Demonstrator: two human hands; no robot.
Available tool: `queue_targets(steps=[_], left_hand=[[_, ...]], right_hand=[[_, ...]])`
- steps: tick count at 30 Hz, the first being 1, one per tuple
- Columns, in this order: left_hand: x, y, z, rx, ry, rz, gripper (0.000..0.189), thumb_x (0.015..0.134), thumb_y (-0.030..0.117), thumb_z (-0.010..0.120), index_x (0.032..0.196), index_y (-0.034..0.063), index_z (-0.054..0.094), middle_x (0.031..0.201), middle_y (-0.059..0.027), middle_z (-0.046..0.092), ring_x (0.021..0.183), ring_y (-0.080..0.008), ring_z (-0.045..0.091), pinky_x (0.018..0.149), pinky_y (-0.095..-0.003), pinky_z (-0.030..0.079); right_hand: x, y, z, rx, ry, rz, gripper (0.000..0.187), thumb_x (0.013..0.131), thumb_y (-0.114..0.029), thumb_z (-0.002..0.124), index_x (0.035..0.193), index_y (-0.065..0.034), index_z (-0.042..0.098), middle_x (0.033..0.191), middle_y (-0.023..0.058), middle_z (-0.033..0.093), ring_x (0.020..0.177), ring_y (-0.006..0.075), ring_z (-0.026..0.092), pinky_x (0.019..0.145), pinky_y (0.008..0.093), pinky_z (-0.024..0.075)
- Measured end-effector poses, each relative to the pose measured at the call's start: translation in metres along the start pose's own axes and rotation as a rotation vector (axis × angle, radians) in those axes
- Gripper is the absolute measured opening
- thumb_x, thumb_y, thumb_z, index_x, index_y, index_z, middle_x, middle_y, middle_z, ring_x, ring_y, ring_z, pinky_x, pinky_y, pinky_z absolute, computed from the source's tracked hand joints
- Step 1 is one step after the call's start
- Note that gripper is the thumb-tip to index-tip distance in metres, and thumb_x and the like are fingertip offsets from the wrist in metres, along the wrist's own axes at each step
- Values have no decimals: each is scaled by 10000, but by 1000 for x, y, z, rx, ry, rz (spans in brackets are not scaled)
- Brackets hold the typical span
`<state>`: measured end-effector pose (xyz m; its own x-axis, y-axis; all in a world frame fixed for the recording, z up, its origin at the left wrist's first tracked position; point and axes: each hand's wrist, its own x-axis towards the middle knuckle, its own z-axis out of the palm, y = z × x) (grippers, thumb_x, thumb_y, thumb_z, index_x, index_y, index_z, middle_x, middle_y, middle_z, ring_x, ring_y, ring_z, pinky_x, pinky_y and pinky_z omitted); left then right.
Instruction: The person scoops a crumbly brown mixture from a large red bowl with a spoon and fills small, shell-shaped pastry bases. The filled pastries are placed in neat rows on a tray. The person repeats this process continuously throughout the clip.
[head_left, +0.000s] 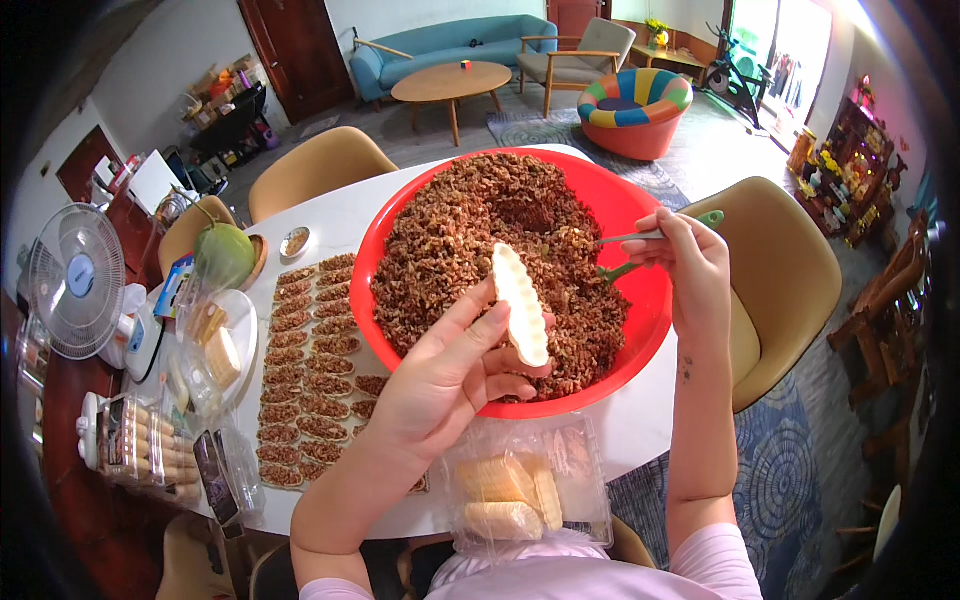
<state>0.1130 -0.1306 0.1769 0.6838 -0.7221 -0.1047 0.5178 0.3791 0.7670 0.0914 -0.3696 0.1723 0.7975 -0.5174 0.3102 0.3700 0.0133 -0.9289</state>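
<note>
My left hand (457, 360) holds a pale, boat-shaped shell with scalloped edges (520, 304) over the near part of a large red plastic basin (637, 352). The shell looks unfilled. A brown, crumbly, grain-like mixture (450, 225) is heaped in the basin. At the basin's right side my right hand (679, 244) grips the handle of a metal utensil (634, 236), its tip at the mixture. A green-handled utensil (619, 271) also rests in the basin, partly behind my right hand. To the left, rows of filled shells (326, 364) lie on a tray.
A clear plastic tray (589, 480) with stacked empty shells (499, 484) lies at the near table edge. A small bowl (295, 242), a green fruit (225, 255), a white plate (244, 315), packaged shells (146, 446) and a fan (77, 277) are on the left. Chairs (780, 277) surround the white table.
</note>
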Motion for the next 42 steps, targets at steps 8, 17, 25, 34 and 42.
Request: queue_targets(steps=[8,17,25,34,42], left_hand=[[5,-6,6,-31,0,22,450,931,254,459,1334,108,324,1099,-98,566,864,-175,610,672,-274,535],[3,-13,5,-137,-92,52,395,947,227,431,1315,120,337,1133,-57,538,970,-135,565,752,-281,513],[-2,-12,1,-54,-158,43,420,949,244,422,1327,96,318,1071,-60,551,849,-154,592,691,-290,509],[-18,-6,-9,-21,-8,95,413,963,359,333,1238,56,391,979,-116,540,660,-135,508,522,-242,401],[-29,9,-20,1,4,205,414,954,203,365,1338,56,320,1082,-165,550,841,-197,573,699,-305,475]], right_hand=[[-53,-15,30,-576,-109,-836,74,793,-25,580,820,26,626,768,115,648,685,226,617,638,310,471],[-78,-16,31,-879,-252,-1036,270,687,-96,681,938,-10,629,821,65,592,745,215,563,645,321,435],[-70,-17,29,-848,-227,-987,214,699,-52,657,904,0,626,789,79,592,723,227,560,645,335,431],[-24,13,11,-1006,-65,-210,202,841,-130,546,750,36,615,590,117,587,561,248,579,573,345,448],[-7,34,15,-258,-227,220,293,908,-165,469,781,63,602,684,102,635,636,151,643,605,246,513]])
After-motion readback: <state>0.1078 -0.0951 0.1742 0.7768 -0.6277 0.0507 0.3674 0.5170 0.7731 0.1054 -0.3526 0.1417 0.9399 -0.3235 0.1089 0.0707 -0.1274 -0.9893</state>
